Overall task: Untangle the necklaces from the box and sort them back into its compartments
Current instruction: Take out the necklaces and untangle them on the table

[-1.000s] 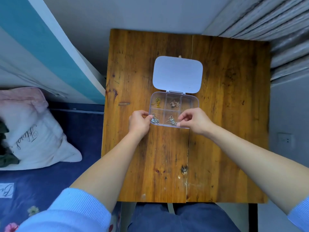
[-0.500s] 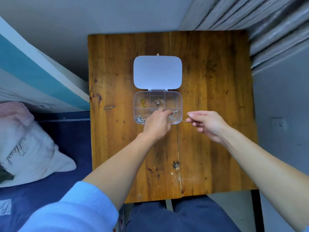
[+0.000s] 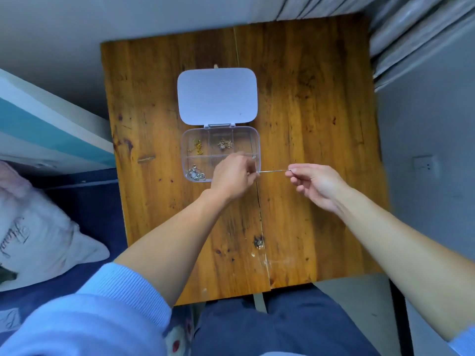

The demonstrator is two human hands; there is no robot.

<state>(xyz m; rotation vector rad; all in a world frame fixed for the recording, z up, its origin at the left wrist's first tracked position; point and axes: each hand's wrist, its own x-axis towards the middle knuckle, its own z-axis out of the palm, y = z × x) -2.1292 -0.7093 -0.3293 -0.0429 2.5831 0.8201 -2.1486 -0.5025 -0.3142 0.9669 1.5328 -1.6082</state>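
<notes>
Stretched in a thin straight line over the table, from the left hand at the near right corner of the clear box out to the right hand well to the side: one silver chain. Pinched at its outer end between right thumb and forefinger, with the remaining fingers loosely curled beneath. Gripped at the other end somewhere inside the curled left fingers, with the pinch itself hidden behind the knuckles. Probably almost weightless, limp as thread, slick enough to slide through dry fingertips, and quick to knot or snag on a divider once slack. Best taken at the clasp or an end link, never bunched mid-run; gentle tension only, for fear of kinking or snapping fine links. Elsewhere in the box, under a lid folded back flat: a gold necklace far left, a paler tangle far middle, a silver heap near left, each in a separate compartment
</notes>
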